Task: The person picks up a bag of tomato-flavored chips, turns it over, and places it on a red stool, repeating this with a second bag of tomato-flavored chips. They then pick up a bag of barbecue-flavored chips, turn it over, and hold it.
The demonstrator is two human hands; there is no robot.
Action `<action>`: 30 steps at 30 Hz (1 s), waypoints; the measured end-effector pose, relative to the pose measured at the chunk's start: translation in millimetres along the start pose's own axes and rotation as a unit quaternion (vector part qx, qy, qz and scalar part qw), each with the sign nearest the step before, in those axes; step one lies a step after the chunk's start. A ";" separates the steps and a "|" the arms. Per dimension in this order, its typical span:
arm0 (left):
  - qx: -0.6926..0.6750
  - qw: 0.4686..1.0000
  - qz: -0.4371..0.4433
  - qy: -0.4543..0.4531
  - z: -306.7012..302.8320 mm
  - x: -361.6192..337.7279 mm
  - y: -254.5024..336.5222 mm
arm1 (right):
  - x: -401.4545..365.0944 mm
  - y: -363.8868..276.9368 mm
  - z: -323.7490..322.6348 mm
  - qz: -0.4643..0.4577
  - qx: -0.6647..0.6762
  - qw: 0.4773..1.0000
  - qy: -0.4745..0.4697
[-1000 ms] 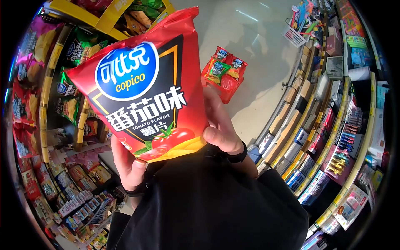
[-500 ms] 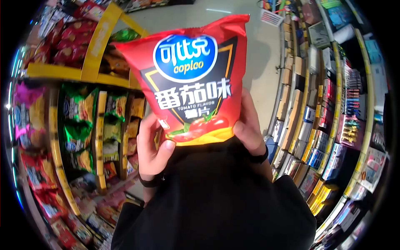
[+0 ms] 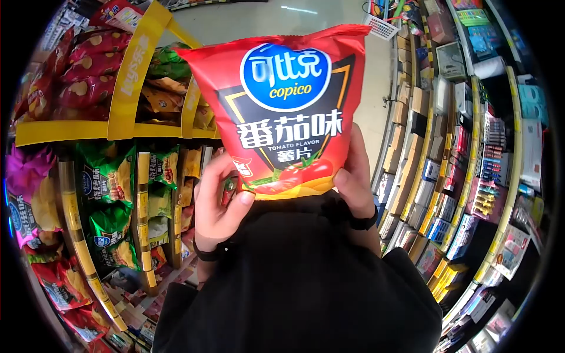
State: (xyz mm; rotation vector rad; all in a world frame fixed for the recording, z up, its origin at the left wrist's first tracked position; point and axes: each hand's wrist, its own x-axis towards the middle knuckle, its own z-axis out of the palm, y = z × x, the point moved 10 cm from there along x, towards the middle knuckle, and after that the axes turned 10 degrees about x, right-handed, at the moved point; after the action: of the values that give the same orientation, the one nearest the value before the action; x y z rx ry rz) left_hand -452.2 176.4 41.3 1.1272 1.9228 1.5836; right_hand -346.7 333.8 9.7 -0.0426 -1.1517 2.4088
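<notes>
A red bag of potato chips [image 3: 291, 117], with a blue "copico" oval and the words "TOMATO FLAVOR", is held up in front of my chest, its printed front facing me. My left hand [image 3: 219, 197] grips the lower left corner, thumb on the front and fingers behind the bag. On the opposite lower corner, my right hand [image 3: 356, 182] holds on in the same way, its fingers mostly hidden. The bag stands upright with a slight tilt.
Shelves with green chip bags [image 3: 112, 235] and red chip bags [image 3: 62, 288] line the left side, below a yellow-framed display rack [image 3: 70, 132]. Stationery shelves [image 3: 453, 176] run along the right. Between them lies the pale aisle floor [image 3: 235, 26], with a white basket [image 3: 381, 26] beyond.
The chip bag has shifted slightly right in view, and its print is sharper. Both hands keep their hold. The shelves on the left sit a little lower in the frame.
</notes>
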 end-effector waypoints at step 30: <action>0.105 0.976 -0.061 -0.183 -15.4 131.3 -123.6 | 17.7 44.4 -188.8 -0.005 -0.205 0.898 0.389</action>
State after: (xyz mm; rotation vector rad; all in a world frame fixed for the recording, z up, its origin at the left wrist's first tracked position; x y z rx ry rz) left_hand -581.6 266.3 -47.7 1.2551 1.8954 1.0393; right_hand -338.0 454.9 -142.7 -1.0270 -1.1915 1.7787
